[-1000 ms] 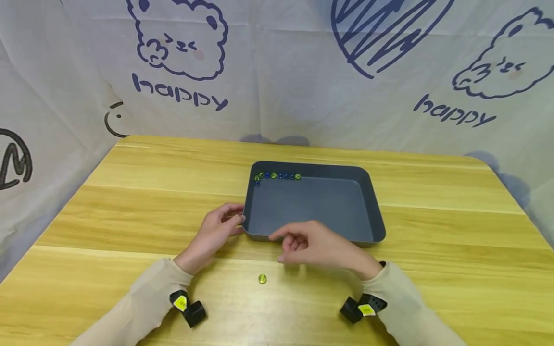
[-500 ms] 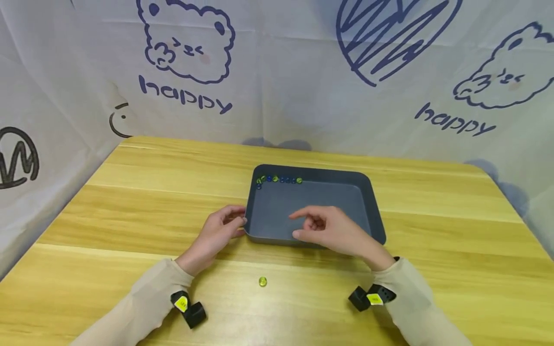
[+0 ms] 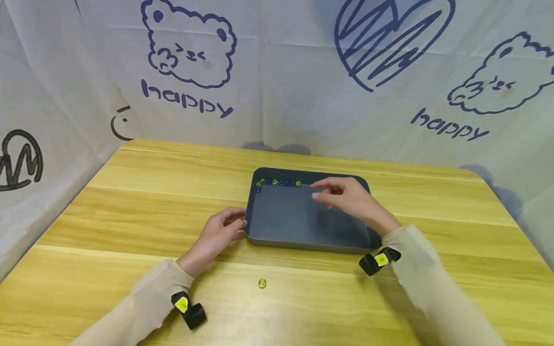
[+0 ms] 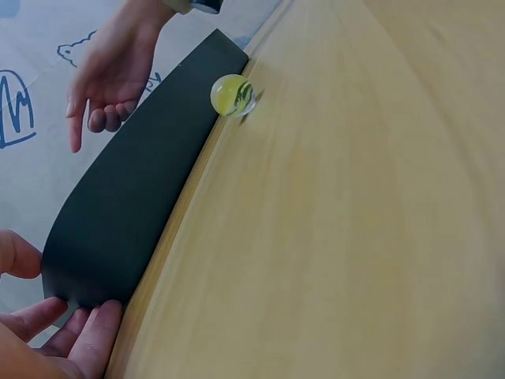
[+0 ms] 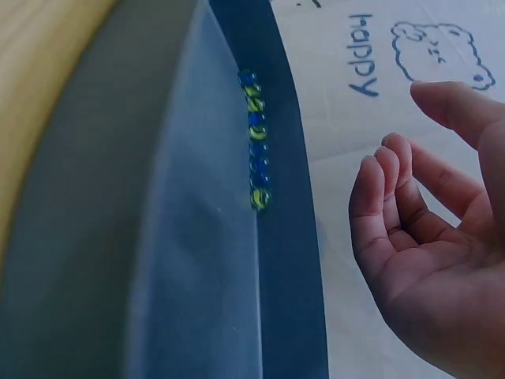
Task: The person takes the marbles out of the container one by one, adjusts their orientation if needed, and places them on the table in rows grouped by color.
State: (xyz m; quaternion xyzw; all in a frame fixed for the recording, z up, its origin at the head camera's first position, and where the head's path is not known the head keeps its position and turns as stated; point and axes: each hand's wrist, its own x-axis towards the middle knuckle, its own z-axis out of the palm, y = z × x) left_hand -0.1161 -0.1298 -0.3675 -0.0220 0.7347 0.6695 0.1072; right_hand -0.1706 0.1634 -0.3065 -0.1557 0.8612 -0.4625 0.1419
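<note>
A dark grey tray point(image 3: 294, 216) lies on the table, with several blue and yellow-green glass marbles point(image 3: 287, 183) lined along its back wall at the left. My left hand point(image 3: 218, 234) holds the tray's front left corner. In the left wrist view its thumb is at the rim and its fingers point(image 4: 99, 335) bend against the lower outer wall. Over the tray's back right part hovers my right hand point(image 3: 346, 194), thumb and index finger apart, with no marble seen between them. One yellow-green marble point(image 3: 262, 283) sits on the table in front of the tray.
The wooden table point(image 3: 143, 202) spreads around the tray. White cloth point(image 3: 277, 96) with drawn bears and a heart hangs behind it. Black camera straps point(image 3: 188, 310) are worn on both wrists.
My right hand has moved from the tray's front edge back and to the right, over the tray. The left hand stays at the corner, and the marbles keep their places.
</note>
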